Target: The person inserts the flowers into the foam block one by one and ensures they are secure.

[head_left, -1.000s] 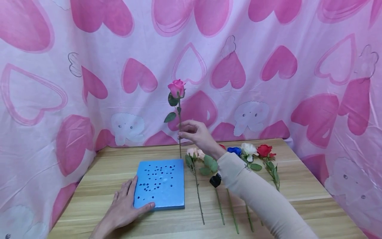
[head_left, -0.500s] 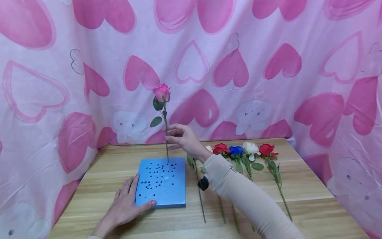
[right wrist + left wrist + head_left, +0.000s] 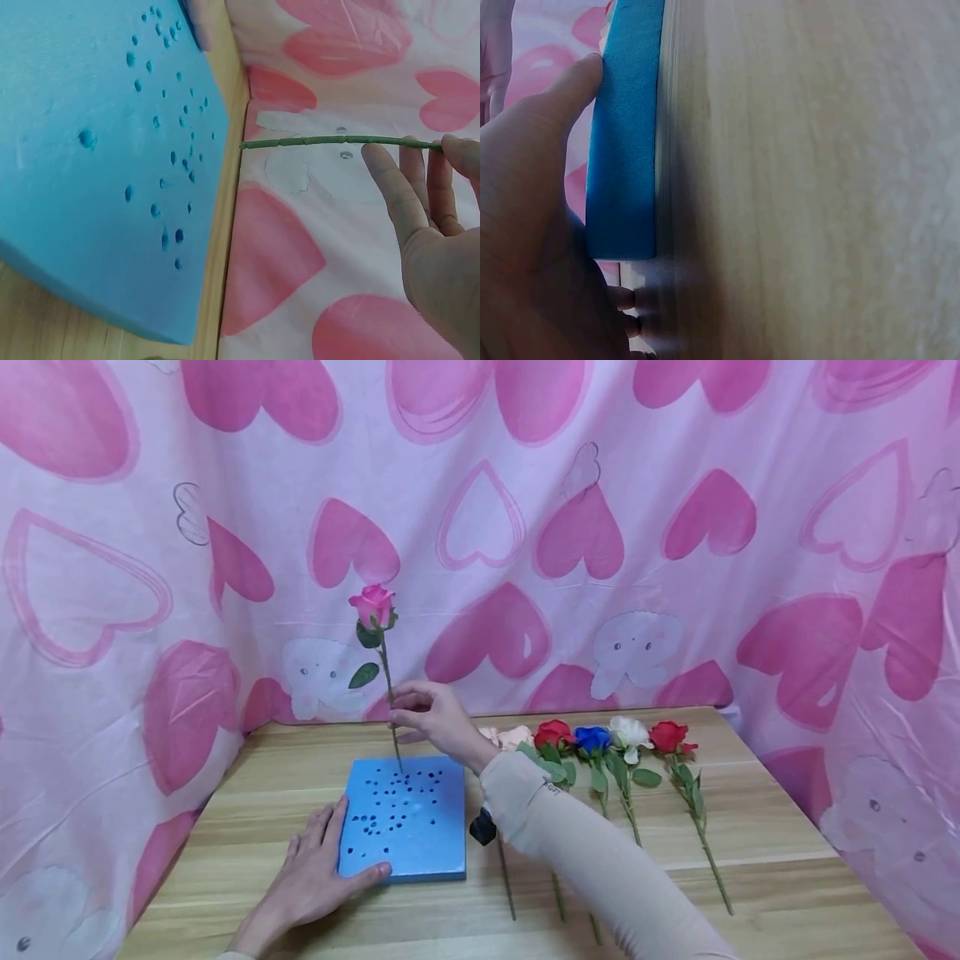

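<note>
My right hand (image 3: 438,718) pinches the stem of a pink rose (image 3: 372,606) between thumb and fingers. The rose stands nearly upright, bloom up and leaning slightly left. In the right wrist view, the bare green stem (image 3: 315,140) points toward a blue foam block (image 3: 97,202), its lower end apart from the holes. The block (image 3: 423,852) lies flat on the table, its top pitted with several small holes. My left hand (image 3: 311,868) rests at its near left corner. The thumb lies along the front edge, the other fingers along the left side.
To the right lie more roses: pale pink ones (image 3: 516,738), a red one (image 3: 553,733), a blue one (image 3: 592,740), a white one (image 3: 628,732) and another red one (image 3: 670,737). My right sleeve (image 3: 592,852) covers some stems. A heart-print curtain (image 3: 480,527) hangs behind the wooden table (image 3: 780,827).
My right hand has carried the pink rose leftward and somewhat lower, from beyond the block's far right corner to over its back edge. My left hand stays at the block's corner.
</note>
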The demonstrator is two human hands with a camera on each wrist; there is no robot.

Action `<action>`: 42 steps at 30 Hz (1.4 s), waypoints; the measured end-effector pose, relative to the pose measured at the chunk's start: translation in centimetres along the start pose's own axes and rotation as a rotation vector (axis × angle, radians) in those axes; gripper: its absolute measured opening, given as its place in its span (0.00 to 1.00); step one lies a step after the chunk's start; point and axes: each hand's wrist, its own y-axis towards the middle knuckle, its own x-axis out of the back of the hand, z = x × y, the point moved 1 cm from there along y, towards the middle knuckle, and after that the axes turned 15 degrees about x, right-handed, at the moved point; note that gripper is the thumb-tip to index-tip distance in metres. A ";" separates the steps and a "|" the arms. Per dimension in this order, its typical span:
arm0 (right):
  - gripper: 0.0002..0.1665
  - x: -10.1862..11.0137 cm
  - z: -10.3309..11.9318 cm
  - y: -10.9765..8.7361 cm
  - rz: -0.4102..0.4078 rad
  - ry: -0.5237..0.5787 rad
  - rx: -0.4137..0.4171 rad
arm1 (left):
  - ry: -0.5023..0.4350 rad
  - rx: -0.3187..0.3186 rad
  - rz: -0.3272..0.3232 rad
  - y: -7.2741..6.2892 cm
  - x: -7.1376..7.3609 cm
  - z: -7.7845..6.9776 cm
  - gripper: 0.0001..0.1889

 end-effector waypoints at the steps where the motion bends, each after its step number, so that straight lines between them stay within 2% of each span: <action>1: 0.18 -0.2 -0.2 0.2 0.002 -0.002 0.000 | 0.001 0.000 -0.001 0.0 0.0 0.0 0.75; 9: 0.17 -0.9 -1.0 0.8 0.005 0.010 -0.011 | -0.001 0.008 0.020 0.0 0.0 0.0 0.75; 17: 0.16 -2.0 -1.7 1.2 0.005 0.050 -0.041 | 0.002 0.005 0.011 0.1 0.1 0.2 0.75; 27: 0.16 -3.0 -2.4 1.4 0.015 0.047 -0.054 | 0.001 0.006 -0.002 0.0 0.2 0.0 0.75; 37: 0.18 -3.1 -3.7 1.5 0.001 0.022 -0.064 | -0.001 -0.007 -0.011 -0.1 0.0 0.1 0.74; 42: 0.16 -2.9 -4.0 1.6 -0.020 0.032 -0.071 | -0.012 0.003 -0.002 -0.1 0.1 0.0 0.75</action>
